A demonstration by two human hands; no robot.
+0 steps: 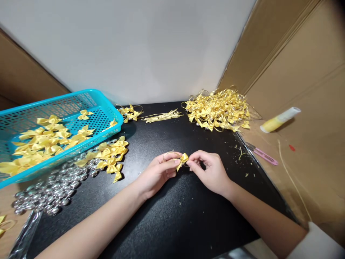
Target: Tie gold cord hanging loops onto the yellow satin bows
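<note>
Between my two hands, above the black tabletop, is a yellow ribbon bow (184, 158). My left hand (163, 169) pinches the bow's left side, and a loop of thin gold cord (168, 154) curves over its fingers. At the bow's right edge, the thumb and forefinger of my right hand (208, 167) are pressed together. Whatever lies between those right fingertips is too small to make out. Loose yellow bows (111, 154) lie left of my hands, beside a heap of shiny silver beads (58, 185).
A blue plastic basket (106, 104) with more bows stands at left. Cut gold cords (163, 116) lie at the back, near a pile of corded bows (218, 108). On the right cardboard are a pink-handled cutter (265, 156) and a yellow-white tube (280, 119).
</note>
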